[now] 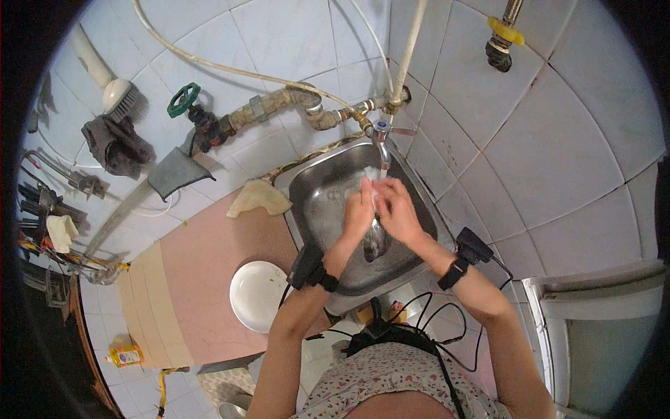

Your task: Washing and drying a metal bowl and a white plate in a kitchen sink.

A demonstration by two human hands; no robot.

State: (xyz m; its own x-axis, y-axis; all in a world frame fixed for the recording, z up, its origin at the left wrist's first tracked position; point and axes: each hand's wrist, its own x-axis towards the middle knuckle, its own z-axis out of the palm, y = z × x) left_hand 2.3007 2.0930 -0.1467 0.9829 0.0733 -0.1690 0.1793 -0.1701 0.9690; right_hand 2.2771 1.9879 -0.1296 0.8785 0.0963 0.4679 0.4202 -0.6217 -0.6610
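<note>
Both of my hands are raised over a stainless steel sink (327,225), close together just below the spout of a chrome faucet (382,137). My left hand (360,209) is on the left, with its fingers pointing up towards the spout. My right hand (397,209) faces it, its fingers curled and blurred. Something pale and wet shows between them; whether it is water, foam or an object I cannot tell. Under the hands a dark, shiny shape (374,243) shows in the basin. Each wrist wears a black strap with a device.
Left of the sink, a white plate (256,296) with green specks and a beige cloth (259,199) lie on the pink counter (209,272). Pipes with a green valve wheel (184,100) run along the tiled wall. A yellow bottle (125,356) stands at lower left. Black cables hang near my waist.
</note>
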